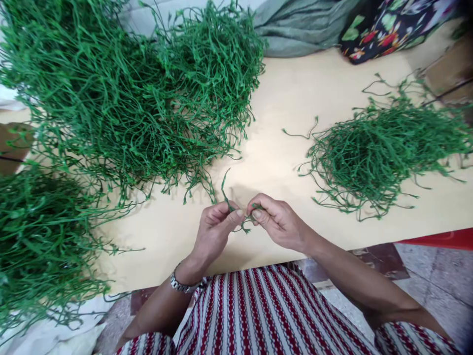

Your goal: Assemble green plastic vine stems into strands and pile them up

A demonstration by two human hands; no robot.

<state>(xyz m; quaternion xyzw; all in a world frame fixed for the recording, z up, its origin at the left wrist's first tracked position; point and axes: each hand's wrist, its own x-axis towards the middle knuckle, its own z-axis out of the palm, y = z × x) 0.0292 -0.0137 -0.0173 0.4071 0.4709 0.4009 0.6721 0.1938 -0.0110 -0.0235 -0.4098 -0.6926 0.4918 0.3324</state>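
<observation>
1. Just beyond the wearer's striped top (pixel 254 310), the left hand (pixel 216 228) pinches a green strand (pixel 224 190) between thumb and fingers; the right hand (pixel 279 223) pinches a green bit (pixel 256 207) between thumb and forefinger. Whether the two pieces join is hidden by the grip.
2. The strand is above the near part of the surface (pixel 281 93), its long axis running roughly away from the body, bent, with one tip pointing outward.
3. Work on this piece appears under way, not complete, since both hands hold green material.
4. Farther out, a left pile (pixel 40 236), a right pile (pixel 384 148) and the biggest pile (pixel 121 98) show plenty of similar strands; which are done and which are left, I cannot tell.
5. At the far edge lie a grey-green cloth (pixel 303 24) and a floral cloth (pixel 391 34).
</observation>
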